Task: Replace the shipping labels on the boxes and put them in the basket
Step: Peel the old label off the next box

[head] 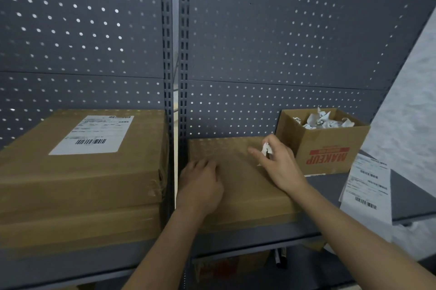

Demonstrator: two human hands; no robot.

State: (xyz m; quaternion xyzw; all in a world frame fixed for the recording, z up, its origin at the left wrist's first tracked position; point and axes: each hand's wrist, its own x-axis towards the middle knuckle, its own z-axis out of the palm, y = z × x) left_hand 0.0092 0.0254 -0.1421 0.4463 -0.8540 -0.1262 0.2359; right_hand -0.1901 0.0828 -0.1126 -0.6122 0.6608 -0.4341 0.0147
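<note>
A plain brown cardboard box, flat and with no label on its top face, lay at the left end of the grey metal shelf, against the slotted upright. The left hand rested on the box's left front part, knuckles up and fingers loosely bent, gripping nothing. The right hand hovered over the box's right rear corner, thumb and fingers pinching a small crumpled white paper scrap with dark print too small to read. The two hands were well apart.

At the shelf's rear right stood an open carton, smaller and cube-like, with "MAKEUP" printed upside down in red block letters on its front wall; crumpled white scraps filled it. At the right edge of the shelf, smooth white label sheets with barcodes hung over the front lip; their text was illegible.

In the bay to the left sat a large taped box on top of another, bearing a white shipping label with a barcode and blurred lines. A grey perforated back panel rose behind everything.
</note>
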